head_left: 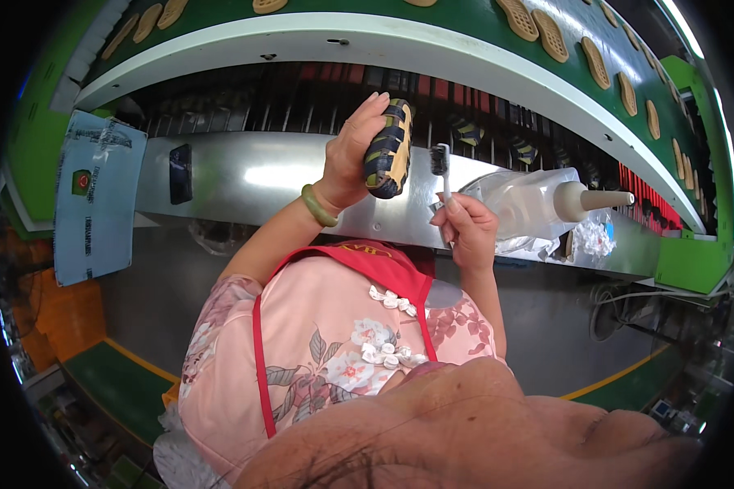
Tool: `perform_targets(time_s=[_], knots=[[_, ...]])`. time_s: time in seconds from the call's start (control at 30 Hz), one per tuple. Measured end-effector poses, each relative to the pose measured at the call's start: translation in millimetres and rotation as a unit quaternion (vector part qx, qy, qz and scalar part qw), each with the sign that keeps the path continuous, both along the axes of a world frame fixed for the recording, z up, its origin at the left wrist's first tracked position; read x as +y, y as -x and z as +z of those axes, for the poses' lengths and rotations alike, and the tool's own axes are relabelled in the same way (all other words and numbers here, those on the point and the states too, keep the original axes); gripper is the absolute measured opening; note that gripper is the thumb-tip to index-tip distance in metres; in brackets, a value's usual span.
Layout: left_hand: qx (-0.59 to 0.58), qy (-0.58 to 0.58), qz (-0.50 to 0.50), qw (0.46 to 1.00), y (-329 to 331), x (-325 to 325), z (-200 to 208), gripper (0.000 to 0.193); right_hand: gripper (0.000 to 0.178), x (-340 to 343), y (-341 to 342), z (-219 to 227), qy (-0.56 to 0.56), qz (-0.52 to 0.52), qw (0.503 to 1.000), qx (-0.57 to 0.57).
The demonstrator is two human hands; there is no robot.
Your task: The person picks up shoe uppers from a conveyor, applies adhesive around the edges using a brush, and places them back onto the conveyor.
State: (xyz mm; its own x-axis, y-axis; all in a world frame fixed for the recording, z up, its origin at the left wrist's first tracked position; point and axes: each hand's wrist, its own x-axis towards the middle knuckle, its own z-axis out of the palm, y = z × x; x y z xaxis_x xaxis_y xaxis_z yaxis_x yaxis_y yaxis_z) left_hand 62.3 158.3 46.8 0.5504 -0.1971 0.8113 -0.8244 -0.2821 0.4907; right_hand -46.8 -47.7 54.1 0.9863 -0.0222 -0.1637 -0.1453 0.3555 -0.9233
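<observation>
My left hand (353, 151) is raised in front of me and grips a dark shoe with tan and black straps (389, 151), its toe pointing down. My right hand (467, 228) holds a small white-handled brush (443, 167) upright, its dark bristles level with the shoe's sole and just to the right of it, a narrow gap between them. A green bangle (318, 206) sits on my left wrist.
A clear squeeze bottle with a cone nozzle (546, 200) lies on the metal shelf (245, 175) right of my right hand, beside crumpled plastic (593, 239). A green conveyor (465, 24) curves above, carrying several tan soles (550, 34). More shoes (467, 130) sit on the rack behind.
</observation>
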Motion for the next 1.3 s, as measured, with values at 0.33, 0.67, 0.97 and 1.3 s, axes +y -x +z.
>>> perform_targets(time_s=[0.33, 0.67, 0.97, 1.3], knots=[[-0.067, -0.019, 0.078, 0.994, -8.7, 41.4, 14.3, 0.051, 0.019, 64.1, -37.7, 24.7, 0.169, 0.003, 0.985, -0.036], [-0.049, -0.023, 0.084, 0.995, 4.5, 61.2, 13.1, 0.049, 0.018, 81.0, -77.3, 21.0, 0.271, -0.050, 0.957, -0.090], [-0.013, -0.020, 0.125, 0.992, 4.3, 77.1, 4.6, 0.052, 0.015, 79.0, -56.6, 26.2, 0.281, 0.059, 0.949, -0.130], [0.099, -0.039, 0.088, 0.990, 17.6, 79.0, 9.8, 0.055, 0.017, 76.0, -49.2, 34.4, 0.286, 0.074, 0.939, -0.174]])
